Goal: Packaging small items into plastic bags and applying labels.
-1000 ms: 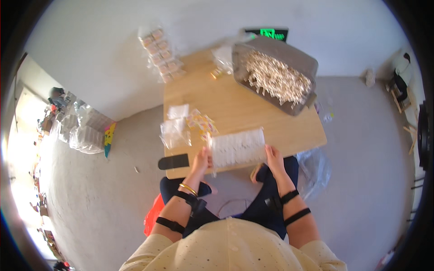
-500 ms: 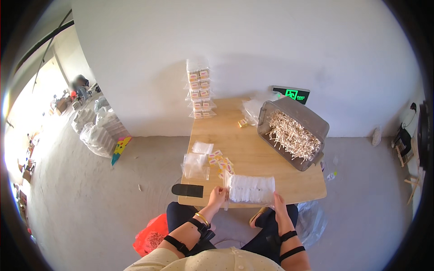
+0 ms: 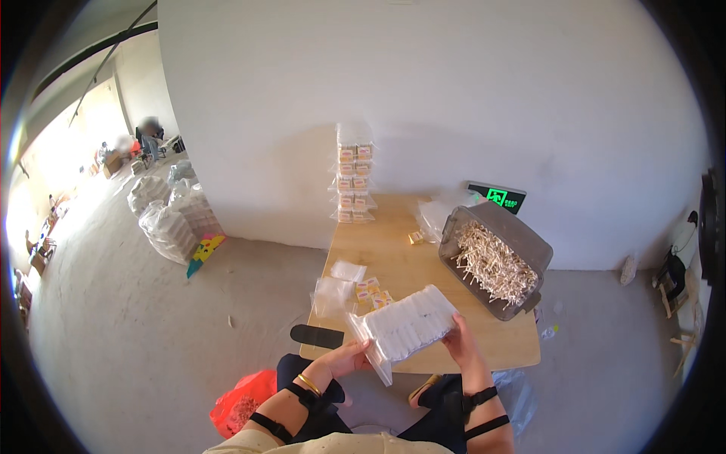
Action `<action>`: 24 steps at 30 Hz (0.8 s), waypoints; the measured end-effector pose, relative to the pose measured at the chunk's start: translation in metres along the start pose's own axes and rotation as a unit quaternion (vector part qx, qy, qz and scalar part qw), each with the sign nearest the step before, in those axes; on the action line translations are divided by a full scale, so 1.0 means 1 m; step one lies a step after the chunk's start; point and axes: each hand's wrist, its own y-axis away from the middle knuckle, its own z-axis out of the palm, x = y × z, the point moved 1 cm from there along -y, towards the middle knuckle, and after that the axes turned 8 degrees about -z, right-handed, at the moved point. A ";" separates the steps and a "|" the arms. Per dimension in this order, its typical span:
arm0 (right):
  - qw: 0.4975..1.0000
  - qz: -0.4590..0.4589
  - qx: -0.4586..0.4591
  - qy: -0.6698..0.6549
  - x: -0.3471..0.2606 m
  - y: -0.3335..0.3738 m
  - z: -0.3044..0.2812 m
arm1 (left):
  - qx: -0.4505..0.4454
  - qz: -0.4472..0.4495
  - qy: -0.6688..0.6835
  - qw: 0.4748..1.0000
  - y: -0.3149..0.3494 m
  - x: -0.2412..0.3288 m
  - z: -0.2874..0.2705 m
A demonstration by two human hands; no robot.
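- Clear bag of white packs (image 3: pixel 408 324): lower centre of the frame, above the near edge of the wooden table (image 3: pixel 387 244), with table contact impossible to tell.
- Slanting long axis, from loose film at lower left to the filled end at upper right.
- Grey bin (image 3: pixel 516 236) right of centre, tipped toward lower left and heaped with white-tipped sticks (image 3: pixel 495 261).
- Stack of small bagged boxes (image 3: pixel 354 181) at upper centre, near the wall.
- Right hand (image 3: pixel 463 344) closed around the filled right end, with the bag up and left from this grip; nearer to the bin.
- Left hand (image 3: pixel 346 359) pinched on the loose-film end, with the bag up and right from this grip; nearer to the flat clear bags (image 3: pixel 333 295).
- Black strip (image 3: pixel 316 336) just left of the left hand.
- Yellow-and-white cards (image 3: pixel 369 289) just beyond the bag.
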 end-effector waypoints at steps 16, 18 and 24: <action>0.974 0.001 -0.127 -0.185 -0.045 -0.098 0.107 | -0.117 0.204 -0.074 0.969 -0.039 0.163 0.023; 0.968 0.010 -0.185 -0.171 -0.027 -0.154 0.119 | -0.118 0.188 -0.008 0.975 -0.063 0.185 -0.039; 0.976 -0.010 -0.146 -0.162 0.061 -0.221 0.076 | 0.194 0.095 -0.024 0.976 -0.142 0.175 -0.101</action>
